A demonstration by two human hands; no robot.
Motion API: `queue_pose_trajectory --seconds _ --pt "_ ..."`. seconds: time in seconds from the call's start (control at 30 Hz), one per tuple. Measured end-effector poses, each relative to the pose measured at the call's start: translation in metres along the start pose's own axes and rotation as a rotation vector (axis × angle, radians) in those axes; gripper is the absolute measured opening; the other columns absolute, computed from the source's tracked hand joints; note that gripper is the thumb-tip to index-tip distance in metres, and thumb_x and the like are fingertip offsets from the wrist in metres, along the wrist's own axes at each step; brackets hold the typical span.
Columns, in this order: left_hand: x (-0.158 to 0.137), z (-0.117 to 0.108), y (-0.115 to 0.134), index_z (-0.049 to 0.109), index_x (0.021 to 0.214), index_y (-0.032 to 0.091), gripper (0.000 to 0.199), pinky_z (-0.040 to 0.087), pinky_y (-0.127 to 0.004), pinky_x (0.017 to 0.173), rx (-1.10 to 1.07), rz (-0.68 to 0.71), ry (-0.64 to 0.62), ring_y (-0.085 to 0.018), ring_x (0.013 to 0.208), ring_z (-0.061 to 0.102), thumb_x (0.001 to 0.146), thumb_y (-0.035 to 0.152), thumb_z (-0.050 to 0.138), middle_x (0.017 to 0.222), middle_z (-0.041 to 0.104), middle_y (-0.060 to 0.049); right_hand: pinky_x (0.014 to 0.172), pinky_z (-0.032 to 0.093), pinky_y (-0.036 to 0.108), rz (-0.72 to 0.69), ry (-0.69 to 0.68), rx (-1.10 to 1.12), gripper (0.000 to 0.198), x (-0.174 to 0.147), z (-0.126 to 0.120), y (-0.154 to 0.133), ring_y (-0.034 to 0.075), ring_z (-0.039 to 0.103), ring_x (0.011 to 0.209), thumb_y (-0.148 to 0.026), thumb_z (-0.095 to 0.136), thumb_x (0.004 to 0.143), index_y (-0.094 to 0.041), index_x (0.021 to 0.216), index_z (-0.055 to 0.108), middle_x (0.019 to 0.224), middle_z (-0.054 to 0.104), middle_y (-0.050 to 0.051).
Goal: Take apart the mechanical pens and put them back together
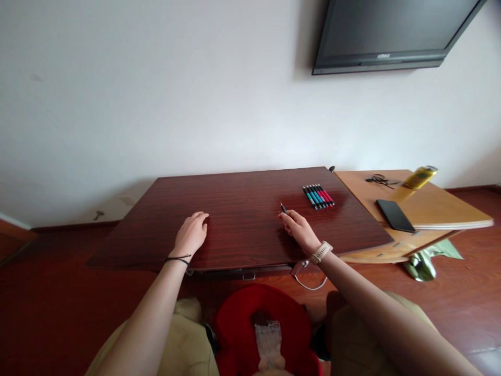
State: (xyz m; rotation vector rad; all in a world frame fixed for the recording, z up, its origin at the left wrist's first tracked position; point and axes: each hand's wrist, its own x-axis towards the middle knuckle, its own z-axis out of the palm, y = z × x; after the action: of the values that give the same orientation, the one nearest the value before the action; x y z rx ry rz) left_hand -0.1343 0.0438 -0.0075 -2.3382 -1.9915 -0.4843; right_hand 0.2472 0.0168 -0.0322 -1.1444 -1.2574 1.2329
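Observation:
A dark pen (283, 208) is pinched between the thumb and fingers of my right hand (298, 227), its tip pointing away from me. Farther back and to the right, several pens (318, 197) with blue and red barrels lie side by side in a row on the dark brown table (235, 201). My left hand (191, 231) rests palm down near the table's front left part, holding nothing, with its fingers stretched loosely forward. Part of the pen is hidden inside my right hand.
On the lighter wooden table (450, 206) to the right are a black phone (395, 215), a coiled black cable (379, 180) and a yellow can (420, 177). A television (391, 36) hangs on the wall. A red seat (230, 318) is below the table's front edge.

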Motion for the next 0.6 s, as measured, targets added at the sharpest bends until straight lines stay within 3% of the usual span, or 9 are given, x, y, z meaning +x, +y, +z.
queue_pose_trajectory --seconds 0.17,0.3,0.47,0.6 --pt "-0.001 -0.006 0.007 0.078 0.103 0.023 0.029 0.055 -0.040 0.092 0.009 -0.012 0.018 -0.031 0.104 0.072 0.094 0.016 0.052 0.115 0.075 -0.011 0.056 0.036 0.028 -0.021 0.039 -0.069 0.044 -0.003 0.001 -0.005 0.015 0.047 0.062 -0.065 0.068 0.091 -0.022 0.097 0.074 0.069 0.055 -0.003" --pt "-0.004 -0.010 0.017 0.076 0.092 0.025 0.020 0.053 -0.035 0.078 -0.036 -0.008 0.003 -0.028 0.091 0.073 0.095 0.022 0.056 0.103 0.076 -0.009 0.060 0.039 0.029 -0.091 0.010 -0.162 0.044 -0.006 0.001 -0.010 0.017 0.051 0.065 -0.062 0.064 0.096 -0.023 0.109 0.077 0.072 0.059 -0.001" --pt "-0.005 -0.009 0.035 0.075 0.092 0.027 0.012 0.052 -0.033 0.078 -0.298 -0.024 0.033 -0.024 0.086 0.074 0.095 0.030 0.063 0.096 0.079 -0.005 0.063 0.038 0.031 -0.136 -0.030 -0.265 0.044 -0.008 0.004 -0.014 0.018 0.051 0.064 -0.055 0.056 0.102 -0.022 0.119 0.078 0.068 0.057 -0.002" --pt "-0.005 -0.007 0.053 0.077 0.092 0.027 0.015 0.054 -0.033 0.080 -0.501 -0.034 0.000 -0.024 0.086 0.076 0.094 0.037 0.067 0.092 0.081 -0.004 0.076 0.045 0.032 -0.188 -0.071 -0.317 0.030 -0.011 0.010 -0.016 0.020 0.062 0.073 -0.043 0.055 0.103 -0.023 0.117 0.072 0.076 0.069 -0.001"
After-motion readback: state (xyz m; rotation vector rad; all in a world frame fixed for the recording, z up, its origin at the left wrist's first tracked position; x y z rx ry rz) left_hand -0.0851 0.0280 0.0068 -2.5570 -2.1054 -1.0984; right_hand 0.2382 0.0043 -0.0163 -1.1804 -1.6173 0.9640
